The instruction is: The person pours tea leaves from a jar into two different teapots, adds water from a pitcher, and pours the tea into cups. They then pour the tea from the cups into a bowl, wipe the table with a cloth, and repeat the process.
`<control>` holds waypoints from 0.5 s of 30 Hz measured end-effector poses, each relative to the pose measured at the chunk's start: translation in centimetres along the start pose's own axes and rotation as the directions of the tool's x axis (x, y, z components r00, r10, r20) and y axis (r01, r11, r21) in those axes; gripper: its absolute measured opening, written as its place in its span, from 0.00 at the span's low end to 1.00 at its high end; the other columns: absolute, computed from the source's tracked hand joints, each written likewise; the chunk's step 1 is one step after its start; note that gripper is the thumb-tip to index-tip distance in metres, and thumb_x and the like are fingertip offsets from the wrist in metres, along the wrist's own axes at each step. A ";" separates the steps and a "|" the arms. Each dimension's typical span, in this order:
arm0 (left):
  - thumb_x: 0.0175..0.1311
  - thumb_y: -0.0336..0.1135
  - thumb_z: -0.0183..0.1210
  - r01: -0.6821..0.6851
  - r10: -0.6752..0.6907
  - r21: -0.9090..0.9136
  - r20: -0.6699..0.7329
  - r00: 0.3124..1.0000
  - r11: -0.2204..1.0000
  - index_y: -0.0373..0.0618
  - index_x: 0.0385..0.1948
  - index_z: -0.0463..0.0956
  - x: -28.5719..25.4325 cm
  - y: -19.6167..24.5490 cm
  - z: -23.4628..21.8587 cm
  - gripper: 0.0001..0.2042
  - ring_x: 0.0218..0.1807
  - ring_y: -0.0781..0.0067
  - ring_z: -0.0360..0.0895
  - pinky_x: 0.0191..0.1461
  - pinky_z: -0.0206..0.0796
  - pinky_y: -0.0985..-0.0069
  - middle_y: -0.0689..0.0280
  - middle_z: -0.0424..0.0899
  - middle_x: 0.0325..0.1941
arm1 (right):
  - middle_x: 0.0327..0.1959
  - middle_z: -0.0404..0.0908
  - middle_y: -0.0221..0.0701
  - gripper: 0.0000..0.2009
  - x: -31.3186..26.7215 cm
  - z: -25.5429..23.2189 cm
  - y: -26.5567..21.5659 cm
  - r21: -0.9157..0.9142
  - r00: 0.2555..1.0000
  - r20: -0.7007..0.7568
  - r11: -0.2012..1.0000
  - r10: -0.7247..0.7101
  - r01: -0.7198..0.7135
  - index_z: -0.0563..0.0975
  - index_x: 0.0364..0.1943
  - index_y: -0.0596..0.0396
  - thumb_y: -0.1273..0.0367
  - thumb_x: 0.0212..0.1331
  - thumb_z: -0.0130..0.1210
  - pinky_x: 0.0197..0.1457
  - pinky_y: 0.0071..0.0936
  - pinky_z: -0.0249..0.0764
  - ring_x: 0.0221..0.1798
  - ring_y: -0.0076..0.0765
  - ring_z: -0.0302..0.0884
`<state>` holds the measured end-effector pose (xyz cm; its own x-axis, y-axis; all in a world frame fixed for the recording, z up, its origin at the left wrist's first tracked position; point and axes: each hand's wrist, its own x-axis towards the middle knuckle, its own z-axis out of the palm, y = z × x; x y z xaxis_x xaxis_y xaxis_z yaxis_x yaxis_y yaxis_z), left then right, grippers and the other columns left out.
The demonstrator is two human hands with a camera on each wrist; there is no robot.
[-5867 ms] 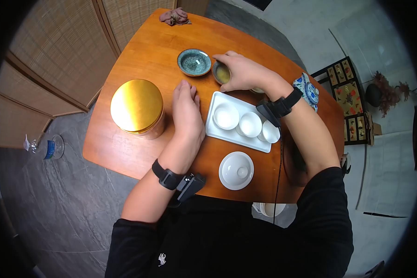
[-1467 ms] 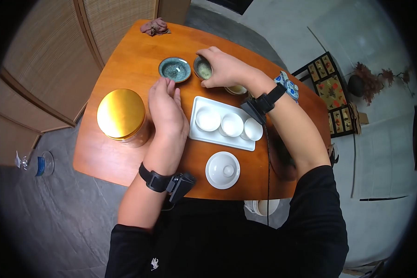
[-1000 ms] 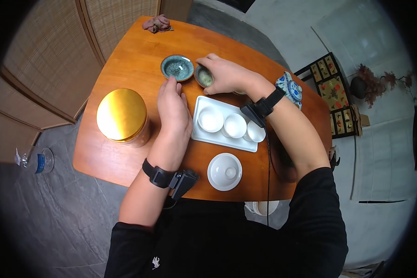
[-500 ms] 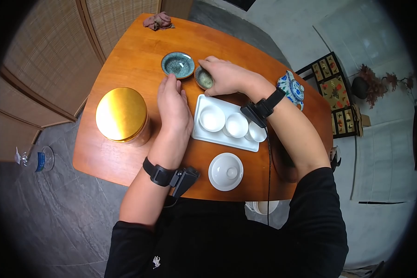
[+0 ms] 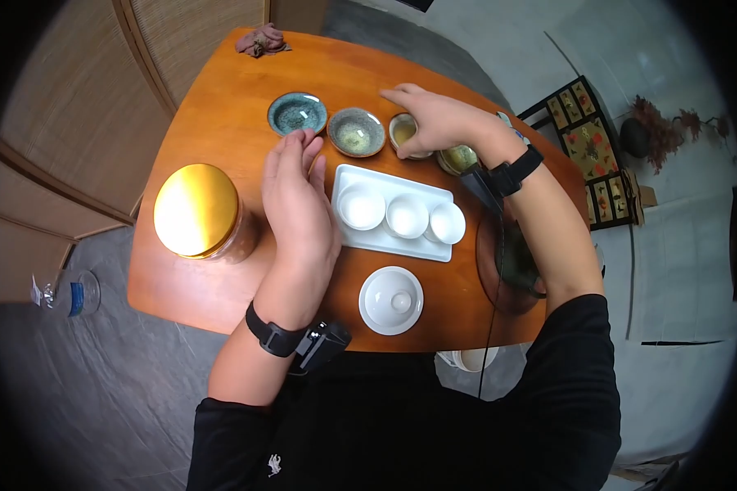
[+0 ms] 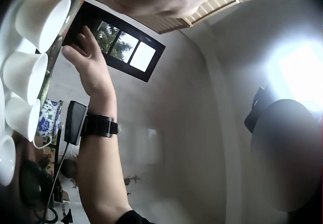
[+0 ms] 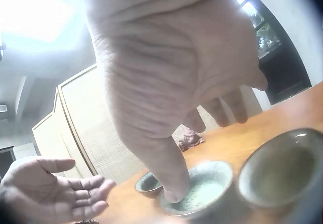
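Observation:
In the head view, a teal bowl (image 5: 297,113), a grey-green bowl (image 5: 356,132), a small bowl of yellowish liquid (image 5: 403,131) and another small bowl (image 5: 458,158) stand in a row. My left hand (image 5: 299,200) has extended fingers, its fingertips at the teal bowl's near rim; whether they touch cannot be told. Over the small yellowish bowl is my right hand (image 5: 448,123), thumb and fingers spread apart on either side, not visibly gripping. The right wrist view shows my right hand (image 7: 161,67) above the bowls and my left hand (image 7: 53,191) palm up.
Three white cups sit on a white tray (image 5: 393,246) nearer me, with a white lidded bowl (image 5: 391,300) below it. A gold-lidded jar (image 5: 196,211) stands left, a crumpled cloth (image 5: 262,41) at the far edge. A dark round object (image 5: 514,258) is partly behind my right arm.
My right hand has let go of the grey-green bowl and moved right, over the small bowl of yellowish liquid. The grey-green bowl now shows whole. My left hand remains near the teal bowl.

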<state>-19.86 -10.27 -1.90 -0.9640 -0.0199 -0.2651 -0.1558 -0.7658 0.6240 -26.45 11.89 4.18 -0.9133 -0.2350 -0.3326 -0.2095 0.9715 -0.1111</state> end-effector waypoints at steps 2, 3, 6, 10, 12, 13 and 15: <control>0.77 0.41 0.52 0.005 -0.004 -0.008 0.060 0.998 1.000 0.38 0.56 0.71 -0.3 -0.2 0.6 0.17 0.62 0.70 0.74 0.69 0.63 0.70 0.60 0.77 0.59 | 0.75 0.62 0.45 0.51 -0.6 0.7 0.8 -0.005 0.999 0.043 1.000 0.030 -0.030 0.59 0.76 0.54 0.60 0.45 0.74 0.73 0.39 0.69 0.73 0.53 0.67; 0.78 0.42 0.51 0.021 -0.021 -0.003 0.069 0.997 1.000 0.37 0.55 0.71 -0.3 -0.4 0.9 0.17 0.62 0.68 0.74 0.69 0.64 0.69 0.60 0.77 0.59 | 0.74 0.63 0.45 0.51 -0.7 1.2 1.2 -0.008 0.997 0.065 0.999 0.043 -0.042 0.59 0.76 0.54 0.60 0.45 0.74 0.73 0.39 0.69 0.73 0.53 0.68; 0.78 0.42 0.51 0.056 -0.057 0.006 0.072 0.996 0.998 0.37 0.54 0.71 -0.2 -1.0 0.9 0.17 0.62 0.66 0.75 0.68 0.65 0.69 0.58 0.78 0.59 | 0.73 0.64 0.44 0.53 -0.6 2.0 1.2 -0.020 0.995 0.081 0.998 0.063 -0.062 0.58 0.77 0.53 0.60 0.43 0.75 0.73 0.41 0.69 0.72 0.54 0.68; 0.78 0.39 0.52 0.085 -0.085 0.003 0.071 0.994 0.996 0.38 0.56 0.71 -0.4 -1.5 0.9 0.15 0.59 0.74 0.76 0.65 0.67 0.76 0.61 0.77 0.58 | 0.73 0.64 0.44 0.52 -0.5 2.7 1.3 -0.094 0.994 0.085 0.993 0.073 -0.065 0.58 0.77 0.53 0.60 0.44 0.74 0.73 0.42 0.69 0.73 0.55 0.66; 0.77 0.39 0.53 0.078 -0.078 -0.003 0.068 0.995 0.997 0.39 0.56 0.71 -0.3 -1.7 0.7 0.15 0.58 0.75 0.76 0.65 0.67 0.77 0.62 0.78 0.57 | 0.72 0.65 0.45 0.52 -0.2 3.4 1.7 -0.041 0.995 0.074 0.997 0.068 -0.065 0.58 0.77 0.53 0.61 0.44 0.74 0.74 0.42 0.68 0.73 0.55 0.64; 0.77 0.39 0.53 0.074 -0.073 -0.007 0.065 0.995 0.997 0.39 0.56 0.71 -0.3 -1.7 0.7 0.15 0.58 0.75 0.76 0.64 0.68 0.77 0.62 0.78 0.57 | 0.72 0.65 0.45 0.51 0.0 3.6 1.8 -0.015 0.996 0.068 0.998 0.065 -0.064 0.58 0.77 0.53 0.61 0.44 0.73 0.74 0.41 0.68 0.74 0.55 0.64; 0.77 0.38 0.54 0.069 -0.068 -0.011 0.065 0.996 0.998 0.39 0.56 0.71 -0.4 -1.7 0.8 0.14 0.58 0.75 0.77 0.64 0.68 0.77 0.62 0.78 0.57 | 0.71 0.65 0.46 0.52 0.1 3.7 1.8 -0.019 0.995 0.066 0.997 0.073 -0.071 0.57 0.77 0.53 0.62 0.44 0.73 0.74 0.41 0.68 0.74 0.55 0.63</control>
<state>-19.42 -8.49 -2.29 -0.9630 0.0741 -0.2590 -0.2198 -0.7720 0.5964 -25.65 13.51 0.51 -0.9009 -0.1654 -0.4012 -0.1502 0.9862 -0.0695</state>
